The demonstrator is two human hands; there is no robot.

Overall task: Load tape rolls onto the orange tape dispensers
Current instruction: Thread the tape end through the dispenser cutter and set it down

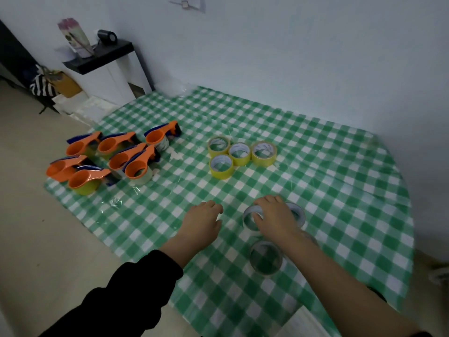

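The clear tape roll [249, 229] I'm working with lies flat on the green-checked tablecloth [328, 178], close to the near edge and a little right of the middle. It is a pale, see-through ring with a whitish inner core, and the checks show through its hole. My right hand [272, 215] sits on top of it, fingers curled over the far rim and thumb tucked inside the ring, so I have a real hold on it. My left hand [201, 222] rests just beside it on the cloth, palm down, fingers loosely bent, with nothing in it; its black sleeve [121, 295] is pushed up the forearm.

A second clear roll [298, 211] peeks out behind my right hand, touching or nearly touching the first. A third clear roll [267, 270] lies nearer to me, partly under my right forearm.

Further out, four yellow rolls [240, 161] lie flat in a tight cluster near the cloth's middle. Well to the left are seven orange tape dispensers [136, 166] with blue parts, bunched together near the left edge of the cloth; several already carry a yellowish or clear roll underneath.
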